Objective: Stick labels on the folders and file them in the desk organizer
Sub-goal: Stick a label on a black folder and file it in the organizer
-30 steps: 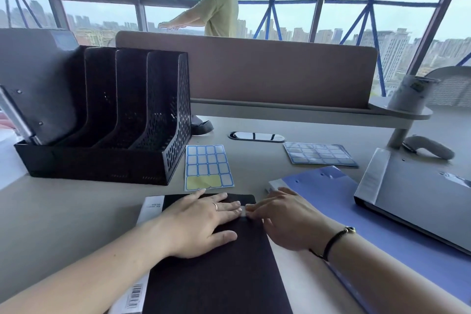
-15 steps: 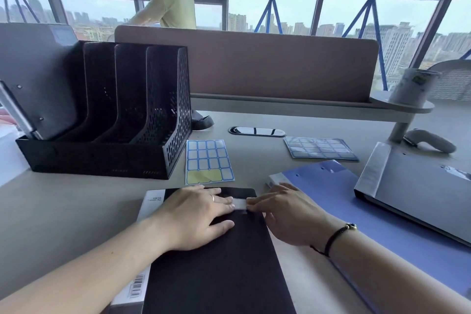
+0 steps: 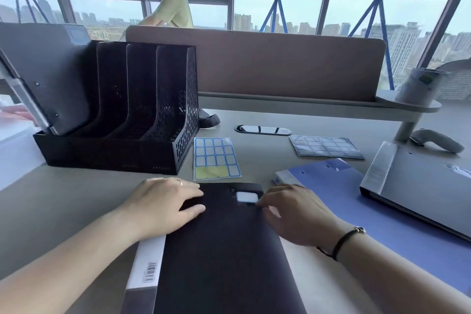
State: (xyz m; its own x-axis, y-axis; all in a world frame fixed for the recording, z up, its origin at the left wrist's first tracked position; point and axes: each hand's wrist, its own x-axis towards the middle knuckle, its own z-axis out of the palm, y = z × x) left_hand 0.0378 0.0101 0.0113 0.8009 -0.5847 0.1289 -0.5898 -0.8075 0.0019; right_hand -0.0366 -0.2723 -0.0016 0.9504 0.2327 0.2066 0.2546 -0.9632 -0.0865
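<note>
Black folder (image 3: 219,250) lies flat on the surface (image 3: 63,199), long axis running from the viewer toward the far edge, white spine strip along its left side. White label (image 3: 246,197) sits on the cover near the far right corner, long side across the folder.

Left hand (image 3: 163,205) rests palm down on the folder's far left part, fingers straight and pointing right, holding nothing. Right hand (image 3: 293,211) lies at the folder's right edge, fingers loosely bent, fingertips just beside the label's near right corner; contact with the label cannot be told.

Organizer (image 3: 122,109) stands far left, a grey folder (image 3: 48,76) leaning in its leftmost slot. Label sheet (image 3: 215,158) lies between organizer and black folder. Blue folder (image 3: 382,211) lies right of the right hand.
</note>
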